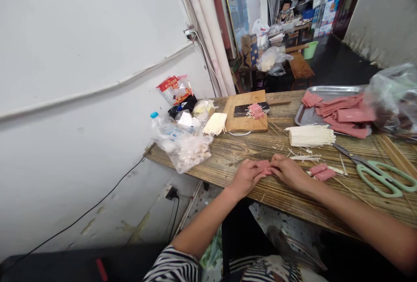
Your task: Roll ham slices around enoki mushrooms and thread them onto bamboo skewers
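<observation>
Near the table's front edge, my left hand (248,176) and my right hand (288,170) both pinch one pink meat slice (263,166), fingers closed at its two ends. Whether anything lies inside the slice is hidden by my fingers. To the right of my right hand sit pink rolls with enoki on a skewer (322,171). Loose enoki strands (304,157) lie just beyond my right hand, and behind them is a thick enoki bunch (309,136). Green-handled scissors (379,173) rest at the right, blades toward the bunch.
A metal tray (300,117) holds several meat slices, beside a full plastic bag (399,99). Behind, a cutting board (232,104) carries a cleaver (243,110) with enoki rolls on its blade. Another enoki bunch (215,123) and bags (192,149) stand left. A person (286,11) sits far back.
</observation>
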Demonstrator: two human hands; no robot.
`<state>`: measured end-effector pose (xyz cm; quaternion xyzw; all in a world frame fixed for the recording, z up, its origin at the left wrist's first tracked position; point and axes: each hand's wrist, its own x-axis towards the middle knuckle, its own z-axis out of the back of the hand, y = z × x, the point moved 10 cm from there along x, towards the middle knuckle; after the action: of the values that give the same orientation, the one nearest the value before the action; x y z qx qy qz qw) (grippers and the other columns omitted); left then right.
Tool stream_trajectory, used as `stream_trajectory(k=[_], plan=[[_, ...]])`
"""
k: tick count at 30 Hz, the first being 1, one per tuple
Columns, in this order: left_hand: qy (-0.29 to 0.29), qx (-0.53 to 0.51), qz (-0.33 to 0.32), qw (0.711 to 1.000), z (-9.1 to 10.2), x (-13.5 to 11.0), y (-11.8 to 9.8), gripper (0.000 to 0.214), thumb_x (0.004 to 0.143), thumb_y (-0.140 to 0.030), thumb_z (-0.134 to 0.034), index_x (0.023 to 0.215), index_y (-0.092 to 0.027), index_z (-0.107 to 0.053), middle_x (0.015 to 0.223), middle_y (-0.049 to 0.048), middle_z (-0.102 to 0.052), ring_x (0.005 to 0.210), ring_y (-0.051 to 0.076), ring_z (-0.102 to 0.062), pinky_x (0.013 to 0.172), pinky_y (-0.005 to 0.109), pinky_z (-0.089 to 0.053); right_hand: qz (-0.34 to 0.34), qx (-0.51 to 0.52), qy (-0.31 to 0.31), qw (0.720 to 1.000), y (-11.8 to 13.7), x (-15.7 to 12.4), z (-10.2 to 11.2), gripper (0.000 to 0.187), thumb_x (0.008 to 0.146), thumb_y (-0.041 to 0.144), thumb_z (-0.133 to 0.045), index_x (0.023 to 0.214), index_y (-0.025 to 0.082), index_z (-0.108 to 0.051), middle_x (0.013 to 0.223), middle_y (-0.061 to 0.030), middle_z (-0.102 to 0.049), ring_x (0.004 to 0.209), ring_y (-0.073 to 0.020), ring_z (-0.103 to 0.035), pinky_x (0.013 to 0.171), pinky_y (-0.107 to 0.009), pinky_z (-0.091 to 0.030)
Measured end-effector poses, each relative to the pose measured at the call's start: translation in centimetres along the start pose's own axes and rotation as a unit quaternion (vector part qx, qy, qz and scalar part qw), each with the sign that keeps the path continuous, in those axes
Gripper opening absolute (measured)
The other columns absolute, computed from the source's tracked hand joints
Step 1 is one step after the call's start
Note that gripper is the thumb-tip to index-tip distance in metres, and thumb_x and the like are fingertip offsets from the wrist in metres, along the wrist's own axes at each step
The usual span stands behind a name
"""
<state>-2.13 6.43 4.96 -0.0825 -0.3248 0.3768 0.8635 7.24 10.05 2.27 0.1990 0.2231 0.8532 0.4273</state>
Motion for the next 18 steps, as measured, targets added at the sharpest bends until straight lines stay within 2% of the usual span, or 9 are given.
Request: stream_trajectory(k=[4,7,10,15,18], plan=[[0.009,0.060,0.012,0.998,-0.3,-0.2,-0.3,0.027,0.093,-0.034,-0.053,0.091,-0.019,-0.075,0.084,0.0074,-0.067,0.082,0.018,-0.056,0.076,0.031,-0.046,0.024,-0.054,0.016,0.998,0.6,-0.1,-0.3,0.026,0.090,0.021,-0.043,0.076,0.014,-0.065,0.078,-0.0071,-0.057,0.073,-0.0157,-0.051,0.067,-0.027,-0.038],[0.027,0.084,0.029,0.996,-0.7,-0.1,-0.3,0.030,0.095,-0.031,-0.049,0.086,-0.017,-0.074,0.081,0.0075,-0.067,0.080,0.018,-0.055,0.074,0.030,-0.045,0.093,-0.111,0.031,0.989,2.0,-0.5,-0.7,0.030,0.093,0.018,-0.039,0.080,0.014,-0.066,0.079,-0.0079,-0.058,0.074,-0.0164,-0.050,0.067,-0.028,-0.037],[0.053,0.065,0.049,0.995,-0.9,0.3,-0.1,0.032,0.095,-0.031,-0.049,0.081,-0.016,-0.074,0.082,0.0070,-0.068,0.079,0.017,-0.056,0.074,0.029,-0.045,0.164,-0.153,0.022,0.974,3.2,-1.3,-0.9,0.030,0.094,0.020,-0.038,0.085,0.014,-0.066,0.081,-0.0090,-0.058,0.075,-0.0179,-0.049,0.068,-0.029,-0.037],[0.080,0.014,0.070,0.994,-0.7,0.6,0.4,0.029,0.094,-0.033,-0.052,0.083,-0.019,-0.075,0.082,0.0047,-0.070,0.079,0.016,-0.059,0.078,0.029,-0.047,0.170,-0.165,0.027,0.971,3.0,-1.7,-1.6,0.030,0.094,0.016,-0.036,0.088,0.014,-0.065,0.084,-0.0092,-0.059,0.077,-0.0184,-0.048,0.071,-0.031,-0.037],[0.036,0.065,0.070,0.995,0.2,0.5,-0.1,0.027,0.093,-0.036,-0.052,0.093,-0.019,-0.073,0.091,0.0067,-0.070,0.087,0.018,-0.059,0.081,0.032,-0.047,0.162,-0.136,0.036,0.977,3.0,-1.5,-1.6,0.029,0.093,0.016,-0.037,0.091,0.016,-0.066,0.089,-0.0097,-0.062,0.081,-0.0186,-0.050,0.075,-0.031,-0.039]])
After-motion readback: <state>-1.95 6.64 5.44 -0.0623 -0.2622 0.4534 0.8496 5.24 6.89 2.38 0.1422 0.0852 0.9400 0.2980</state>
